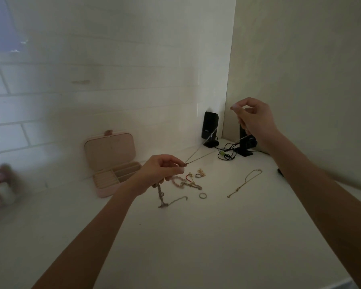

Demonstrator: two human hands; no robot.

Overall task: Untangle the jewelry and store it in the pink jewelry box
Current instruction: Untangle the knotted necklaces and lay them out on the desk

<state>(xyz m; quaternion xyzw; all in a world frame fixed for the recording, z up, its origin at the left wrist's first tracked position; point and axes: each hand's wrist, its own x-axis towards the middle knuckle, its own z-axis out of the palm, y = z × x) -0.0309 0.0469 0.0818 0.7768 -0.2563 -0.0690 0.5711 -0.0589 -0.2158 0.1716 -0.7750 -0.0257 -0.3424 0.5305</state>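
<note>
My left grip (165, 170) and right grip (252, 117) pinch one chain necklace (198, 156) taut; pulling harder could snap it or tighten knots.

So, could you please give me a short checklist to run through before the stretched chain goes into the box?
1. Pink jewelry box lid open: ok.
2. Thin gold chain held at both ends, left hand and right hand: ok.
3. Chain free of knots: cannot tell.
4. Second silver chain dangling from the left hand, not yet put down: not ok.
5. Tangled pile of bracelets sorted: not ok.
</note>
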